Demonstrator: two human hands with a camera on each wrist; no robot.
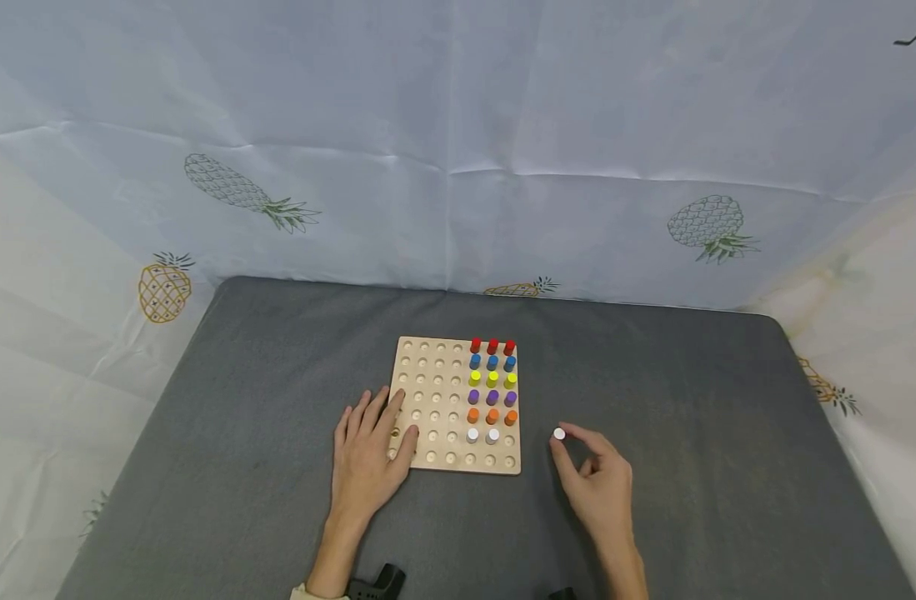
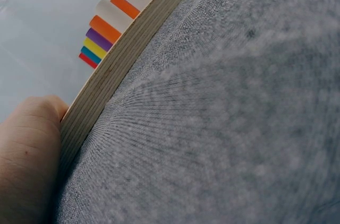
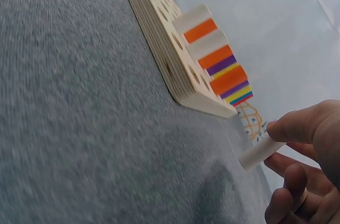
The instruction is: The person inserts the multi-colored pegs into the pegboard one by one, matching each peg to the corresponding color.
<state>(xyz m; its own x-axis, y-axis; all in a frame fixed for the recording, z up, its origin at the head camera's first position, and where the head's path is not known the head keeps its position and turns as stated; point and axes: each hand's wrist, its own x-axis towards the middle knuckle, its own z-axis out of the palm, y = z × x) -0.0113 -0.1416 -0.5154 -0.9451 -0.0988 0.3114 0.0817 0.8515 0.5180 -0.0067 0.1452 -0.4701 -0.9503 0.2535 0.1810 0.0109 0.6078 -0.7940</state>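
A square wooden pegboard (image 1: 437, 423) with rows of round holes lies on the grey table. My left hand (image 1: 369, 462) rests on its left edge, fingers extended and the thumb on the front left part. To the right of the board, my right hand (image 1: 596, 483) pinches a white peg (image 3: 260, 152) between thumb and forefinger, tilted above the cloth. Three pegs each of red (image 1: 493, 346), blue (image 1: 492, 362), yellow (image 1: 492, 379), purple (image 1: 492, 397) and orange (image 1: 492, 416) stand in the right-hand columns. Two white pegs (image 1: 473, 435) stand in the row in front of the orange.
Grey cloth (image 1: 690, 392) covers the table. Behind and beside it hangs a pale curtain (image 1: 458, 225) printed with pineapples. A black device (image 1: 378, 583) sits by the left wrist.
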